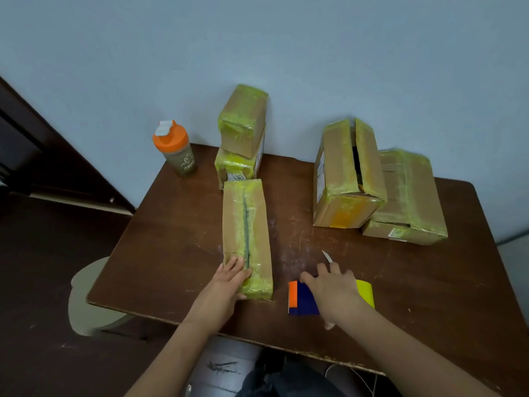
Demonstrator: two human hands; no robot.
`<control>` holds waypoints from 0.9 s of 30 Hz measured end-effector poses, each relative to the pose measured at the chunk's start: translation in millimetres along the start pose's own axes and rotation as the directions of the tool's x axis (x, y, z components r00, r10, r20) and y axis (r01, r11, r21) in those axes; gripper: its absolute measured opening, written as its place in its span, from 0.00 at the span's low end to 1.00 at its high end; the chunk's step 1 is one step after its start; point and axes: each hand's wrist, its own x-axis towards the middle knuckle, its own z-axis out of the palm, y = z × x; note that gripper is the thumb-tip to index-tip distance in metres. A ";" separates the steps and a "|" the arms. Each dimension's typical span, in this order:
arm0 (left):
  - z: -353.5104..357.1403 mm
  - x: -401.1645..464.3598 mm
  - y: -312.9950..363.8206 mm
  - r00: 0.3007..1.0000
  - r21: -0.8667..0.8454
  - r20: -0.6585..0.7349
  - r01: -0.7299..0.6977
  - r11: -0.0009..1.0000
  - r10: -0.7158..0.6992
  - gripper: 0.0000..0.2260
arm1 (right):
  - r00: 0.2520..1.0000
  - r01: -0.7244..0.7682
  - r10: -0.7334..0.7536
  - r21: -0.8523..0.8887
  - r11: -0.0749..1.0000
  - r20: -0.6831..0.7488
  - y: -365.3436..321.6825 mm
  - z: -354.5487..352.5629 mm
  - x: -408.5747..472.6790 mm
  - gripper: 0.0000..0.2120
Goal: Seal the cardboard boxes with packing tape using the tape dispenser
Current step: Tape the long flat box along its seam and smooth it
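head view: left hand [233, 277] flat, fingers straight, pressing near end of long box [246, 239] at bench [171, 239] centre, seam untaped. right hand [329, 285] over tape dispenser [303, 300], grip state cannot tell. box with open flaps [347, 176] at right also unsealed; others look taped.

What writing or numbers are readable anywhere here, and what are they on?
"34": white label on the lower stacked box; the rest is too blurred.
Bottle: pale print, too small to read.
Label on the flat right box: digits, unreadable.
Side label on the open box: unreadable.
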 end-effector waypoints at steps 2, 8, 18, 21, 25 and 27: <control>2.3 -2.2 -6.1 1.000 -0.005 -0.011 -0.008 1.000 0.008 0.31 | 0.997 0.000 -0.001 -0.012 1.000 -0.072 -0.4 6.1 -1.2 0.40; 6.6 -1.2 -8.1 0.999 0.008 0.037 0.020 1.000 -0.021 0.42 | 0.989 0.007 -0.017 -0.065 0.998 -0.144 2.3 12.1 -4.9 0.37; -6.1 -25.8 8.6 0.967 0.004 -0.139 0.216 0.976 -0.213 0.22 | 0.972 0.034 -0.034 -0.003 0.999 -0.232 15.5 14.6 -11.7 0.36; -0.5 -28.0 6.1 0.955 0.015 -0.162 0.255 0.967 -0.249 0.17 | 0.963 0.049 -0.035 0.042 0.998 -0.269 15.3 14.6 -13.7 0.36; -1.3 -23.8 7.6 0.945 0.017 -0.176 0.283 0.959 -0.276 0.19 | 0.955 0.085 -0.057 0.084 0.993 -0.291 17.7 8.0 -19.3 0.35; -4.7 -23.7 14.7 0.945 0.005 -0.178 0.281 0.960 -0.276 0.20 | 0.953 0.126 -0.088 0.114 0.985 -0.290 23.1 1.4 -25.1 0.35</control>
